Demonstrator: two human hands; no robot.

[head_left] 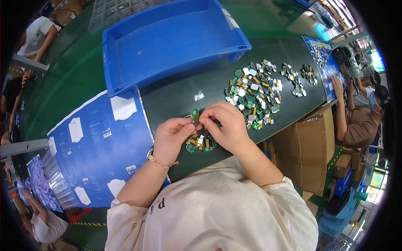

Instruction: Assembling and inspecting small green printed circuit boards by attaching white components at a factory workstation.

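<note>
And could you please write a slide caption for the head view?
Left hand pinches a small green circuit board, right hand beside it, near a blue bin.

Bare dark tabletop (169, 100) left of centre leaves passage, a small silvery scrap (199, 96) at its right; the blue bin (138, 75) walls off top middle, a large circuit-board pile (254, 88) blocks right of centre, a smaller heap (201, 144) just below centre

Ref.: blue bin (167, 54). Near side of bin: green board (194, 113), lower part covered by left hand (169, 136); contact with right hand (229, 127) unclear; small pile (201, 144), partly behind both hands. Beyond bin: clear tray (119, 10), cut off by picture's upper edge.
</note>
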